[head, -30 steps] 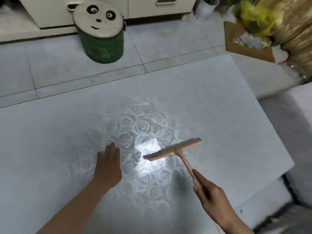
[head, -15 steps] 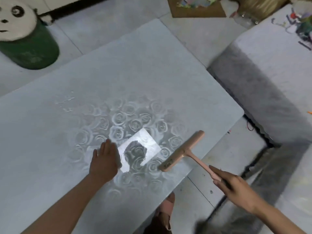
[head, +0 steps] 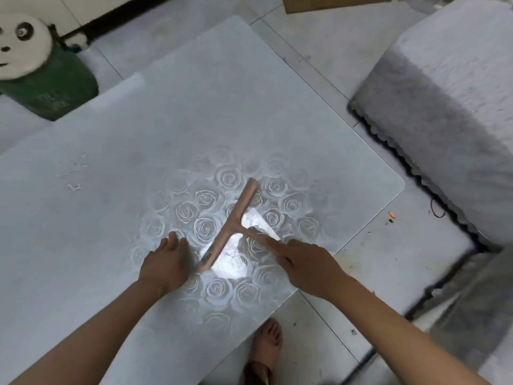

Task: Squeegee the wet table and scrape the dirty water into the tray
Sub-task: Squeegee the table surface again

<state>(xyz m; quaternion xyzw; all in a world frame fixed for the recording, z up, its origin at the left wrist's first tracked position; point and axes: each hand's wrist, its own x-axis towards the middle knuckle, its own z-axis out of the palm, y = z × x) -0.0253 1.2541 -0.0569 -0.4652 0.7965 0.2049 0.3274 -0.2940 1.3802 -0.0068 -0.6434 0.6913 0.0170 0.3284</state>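
Observation:
A pink T-shaped squeegee (head: 232,222) lies over the rose pattern of the frosted glass table (head: 138,134), its blade running from upper right to lower left. My right hand (head: 308,263) grips the handle from the right. My left hand (head: 166,262) rests flat on the glass just left of the blade's lower end. A few water droplets (head: 73,173) sit on the table at the far left. A bright glare patch shines under the squeegee. No tray is in view.
A green stool with a panda-face cushion (head: 41,73) stands at the upper left on the tiled floor. A grey covered sofa block (head: 449,101) flanks the table's right. My sandalled foot (head: 266,348) shows below the table's near edge. Cardboard (head: 333,2) lies at the top.
My right hand has swung the squeegee from beyond the table's near right edge back over the rose pattern, close to my left hand. The camera view has shifted slightly.

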